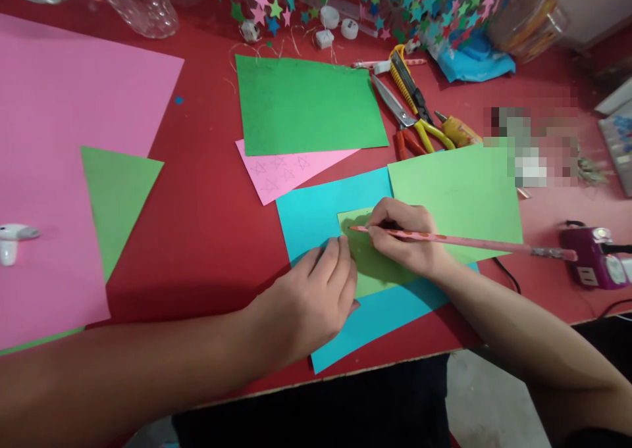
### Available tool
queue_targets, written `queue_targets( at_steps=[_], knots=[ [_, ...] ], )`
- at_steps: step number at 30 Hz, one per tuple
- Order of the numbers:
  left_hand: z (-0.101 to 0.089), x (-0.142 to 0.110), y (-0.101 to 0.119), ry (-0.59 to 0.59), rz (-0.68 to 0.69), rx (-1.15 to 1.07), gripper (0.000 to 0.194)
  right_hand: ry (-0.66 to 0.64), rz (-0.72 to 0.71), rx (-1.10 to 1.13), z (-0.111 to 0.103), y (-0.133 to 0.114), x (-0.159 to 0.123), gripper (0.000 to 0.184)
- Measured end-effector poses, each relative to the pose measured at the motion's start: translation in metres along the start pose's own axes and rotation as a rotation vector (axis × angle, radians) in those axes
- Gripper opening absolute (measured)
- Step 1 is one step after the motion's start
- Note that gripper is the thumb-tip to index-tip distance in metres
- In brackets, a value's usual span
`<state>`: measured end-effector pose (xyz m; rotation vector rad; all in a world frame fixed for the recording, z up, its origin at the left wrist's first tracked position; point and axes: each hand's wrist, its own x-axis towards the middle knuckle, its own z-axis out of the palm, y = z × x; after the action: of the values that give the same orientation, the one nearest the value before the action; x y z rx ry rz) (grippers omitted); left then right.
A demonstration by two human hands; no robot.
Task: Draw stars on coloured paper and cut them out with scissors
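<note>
While the left hand (320, 290), fingers together, rested at the left edge of the small green sheet (372, 270), too light a press risked letting it slip; slightly farther, the right hand's (412, 234) fingers clamped the pencil (464, 241) above it, long axis running left-right, tip leftward.

"What furniture is there?"
"A red table (197, 237), filling most of the view. Its thin, brownish front edge slants from seven o'clock up to four."
"And the floor?"
"A patch of light grey floor (486, 402) shows between four and five."
"Walls?"
"A pale grey surface (597, 0) at two o'clock; wall or floor, I can't tell."
"Light?"
"The tabletop looks paler toward three."
</note>
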<state>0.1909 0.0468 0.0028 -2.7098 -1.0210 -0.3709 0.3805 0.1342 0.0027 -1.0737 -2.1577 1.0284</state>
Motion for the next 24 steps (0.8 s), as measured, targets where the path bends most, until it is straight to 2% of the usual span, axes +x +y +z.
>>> queue_targets(
  at_steps=[11, 18, 24],
  knots=[
    [-0.0015, 0.0013, -0.0007, 0.0, 0.005, 0.0, 0.041, -0.03, 0.111, -0.059, 0.005, -0.0091, 0.0049, 0.015],
    [-0.0005, 0.0005, 0.0002, 0.002, 0.007, 0.004, 0.042, -0.023, 0.12, -0.03, 0.006, -0.0094, 0.0046, 0.018],
    [-0.0001, 0.0014, 0.0, 0.001, 0.015, 0.008, 0.043, 0.063, 0.064, -0.057, 0.0071, -0.0049, 0.0012, 0.011]
  ],
)
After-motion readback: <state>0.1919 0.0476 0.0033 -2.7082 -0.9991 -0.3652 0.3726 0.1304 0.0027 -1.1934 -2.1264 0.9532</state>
